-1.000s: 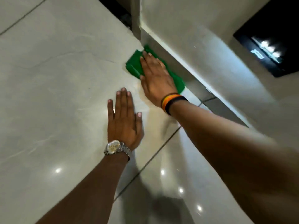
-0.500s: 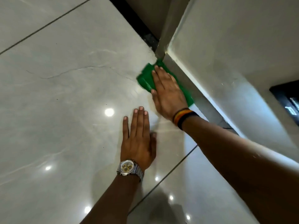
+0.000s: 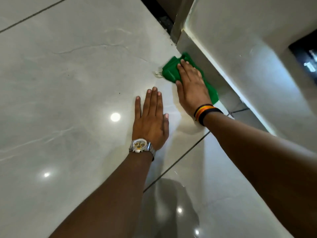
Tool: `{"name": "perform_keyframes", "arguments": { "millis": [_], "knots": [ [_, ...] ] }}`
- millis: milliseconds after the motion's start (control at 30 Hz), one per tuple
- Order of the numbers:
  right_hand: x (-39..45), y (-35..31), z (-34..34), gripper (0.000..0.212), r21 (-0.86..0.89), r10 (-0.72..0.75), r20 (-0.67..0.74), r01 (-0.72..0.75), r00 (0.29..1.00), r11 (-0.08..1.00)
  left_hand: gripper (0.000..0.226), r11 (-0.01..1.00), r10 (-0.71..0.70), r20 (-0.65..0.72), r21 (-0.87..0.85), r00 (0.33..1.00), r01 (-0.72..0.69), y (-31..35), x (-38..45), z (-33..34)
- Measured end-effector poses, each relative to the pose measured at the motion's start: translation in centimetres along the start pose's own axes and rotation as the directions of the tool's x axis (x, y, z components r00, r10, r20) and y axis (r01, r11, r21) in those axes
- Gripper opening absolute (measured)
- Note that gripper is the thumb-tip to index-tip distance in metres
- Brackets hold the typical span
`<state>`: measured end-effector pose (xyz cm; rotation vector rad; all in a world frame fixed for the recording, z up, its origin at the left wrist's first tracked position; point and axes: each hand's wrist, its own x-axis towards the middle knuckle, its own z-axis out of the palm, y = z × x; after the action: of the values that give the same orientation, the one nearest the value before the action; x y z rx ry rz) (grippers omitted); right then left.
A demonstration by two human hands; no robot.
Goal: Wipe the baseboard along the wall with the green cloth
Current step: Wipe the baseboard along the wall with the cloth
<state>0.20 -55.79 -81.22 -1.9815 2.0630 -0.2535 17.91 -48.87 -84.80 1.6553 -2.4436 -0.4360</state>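
The green cloth (image 3: 170, 70) lies folded where the glossy floor meets the grey baseboard (image 3: 205, 66), a little short of the wall's outer corner. My right hand (image 3: 192, 85), with striped bands on the wrist, presses flat on the cloth and holds it against the baseboard; part of the cloth is hidden under the palm. A small white tag sticks out at the cloth's left edge. My left hand (image 3: 151, 119), wearing a silver watch, rests flat on the floor tile with fingers spread, apart from the cloth.
Pale marble-look floor tiles (image 3: 68, 83) with dark grout lines spread to the left and below. The white wall (image 3: 248, 48) rises above the baseboard. A dark gap (image 3: 163, 16) lies past the wall corner. A black recess (image 3: 305, 54) sits in the wall at right.
My right hand has slid the cloth along the baseboard toward the wall corner. My left hand has shifted forward on the floor, staying flat. The view has moved closer to the corner.
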Motion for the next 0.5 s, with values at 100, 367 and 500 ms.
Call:
{"name": "perform_keyframes", "arguments": {
  "millis": [100,367,500],
  "knots": [
    [-1.6,-1.4,0.5,0.056,0.048,0.098,-0.005,-0.098,0.995,0.994,0.07,0.998,-0.039,0.088,-0.044,0.995,0.043,0.1,-0.2,-1.1],
    [-23.5,-3.7,-6.3,0.066,0.114,0.215,0.293,-0.257,0.932,0.96,0.068,0.954,-0.147,0.252,-0.22,0.956,0.205,5.6,-14.0,-12.6],
    [-27.6,-7.8,-14.7,0.066,0.176,0.245,0.298,-0.306,0.923,0.936,0.066,0.956,-0.131,0.167,-0.24,0.977,0.169,7.6,-19.0,-22.0]
  ]
}}
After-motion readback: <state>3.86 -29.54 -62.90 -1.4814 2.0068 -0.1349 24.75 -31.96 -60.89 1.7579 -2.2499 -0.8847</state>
